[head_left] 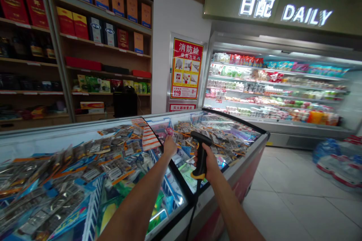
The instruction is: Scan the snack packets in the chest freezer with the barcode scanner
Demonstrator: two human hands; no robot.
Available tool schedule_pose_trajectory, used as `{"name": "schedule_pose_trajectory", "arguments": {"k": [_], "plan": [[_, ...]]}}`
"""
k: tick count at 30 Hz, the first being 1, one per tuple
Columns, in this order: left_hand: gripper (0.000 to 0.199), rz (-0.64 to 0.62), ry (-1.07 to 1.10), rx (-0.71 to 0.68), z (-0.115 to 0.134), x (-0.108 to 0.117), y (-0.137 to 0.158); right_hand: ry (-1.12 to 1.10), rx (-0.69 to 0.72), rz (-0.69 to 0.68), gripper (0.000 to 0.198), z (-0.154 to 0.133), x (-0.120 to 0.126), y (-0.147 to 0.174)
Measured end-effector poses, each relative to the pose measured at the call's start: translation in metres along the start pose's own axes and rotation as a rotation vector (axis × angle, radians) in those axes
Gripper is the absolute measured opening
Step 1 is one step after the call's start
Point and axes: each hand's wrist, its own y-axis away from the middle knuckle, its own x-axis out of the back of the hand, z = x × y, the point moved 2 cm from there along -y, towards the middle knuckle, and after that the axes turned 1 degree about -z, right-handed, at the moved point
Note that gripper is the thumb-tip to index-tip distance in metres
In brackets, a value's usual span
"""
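My right hand (210, 163) is wrapped round the grip of a black and yellow barcode scanner (201, 158), held upright over the freezer's near side. Its cable (194, 207) hangs down past the freezer edge. Reaching further in, my left hand (170, 147) is closed, with a small pink packet (169, 131) at its fingertips; its print is too small to read. Below and around both hands lies a chest freezer (256, 160) with a glass top and dark frame bars. Many flat snack packets (115, 167) lie to the left of my left hand, beside an orange-and-white striped packet (149, 138).
Blue wire baskets (94, 205) divide the freezer. Shelves with boxes (97, 30) stand behind it at left. A red fire-hydrant notice (186, 68) hangs on the wall. A lit open fridge (274, 86) is at right, and wrapped bottles (339, 165) stand on the tiled floor (285, 196).
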Motion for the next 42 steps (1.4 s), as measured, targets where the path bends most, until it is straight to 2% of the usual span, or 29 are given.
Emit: {"name": "schedule_pose_trajectory", "arguments": {"k": [4,7,12,15,17,21,23,25,29,34,37,42], "plan": [[0.040,0.098,-0.033,-0.025,-0.015,0.015,0.009,0.003,-0.013,-0.018,0.025,0.007,-0.009,-0.002],[0.040,0.143,-0.098,-0.026,-0.037,0.037,0.020,0.001,-0.044,-0.029,0.024,0.014,-0.018,-0.001],[0.041,0.296,-0.348,0.205,-0.080,0.083,0.044,0.017,-0.076,-0.068,0.023,0.023,-0.033,0.002],[0.045,0.254,-0.414,0.325,-0.094,0.096,0.051,0.026,-0.098,-0.079,0.025,0.029,-0.039,0.003],[0.044,0.181,-0.438,0.324,-0.095,0.097,0.050,0.027,-0.117,-0.089,0.026,0.032,-0.040,0.003],[0.041,0.024,-0.397,0.195,-0.089,0.092,0.043,0.021,-0.138,-0.102,0.026,0.034,-0.040,0.002],[0.042,-0.004,-0.347,0.144,-0.090,0.092,0.041,0.028,-0.130,-0.093,0.026,0.034,-0.039,0.001],[0.045,0.013,-0.338,0.149,-0.094,0.095,0.043,0.035,-0.117,-0.084,0.027,0.035,-0.039,0.001],[0.050,0.038,-0.401,0.256,-0.105,0.099,0.052,0.032,-0.126,-0.092,0.026,0.038,-0.041,0.002],[0.045,0.006,-0.418,0.244,-0.103,0.092,0.051,0.034,-0.144,-0.096,0.027,0.041,-0.044,0.003],[0.038,0.011,-0.268,0.244,-0.099,0.092,0.044,0.046,-0.145,-0.096,0.026,0.041,-0.045,0.003],[0.032,0.116,0.095,0.188,-0.090,0.093,0.033,0.064,-0.135,-0.131,0.027,0.037,-0.047,0.002]]}}
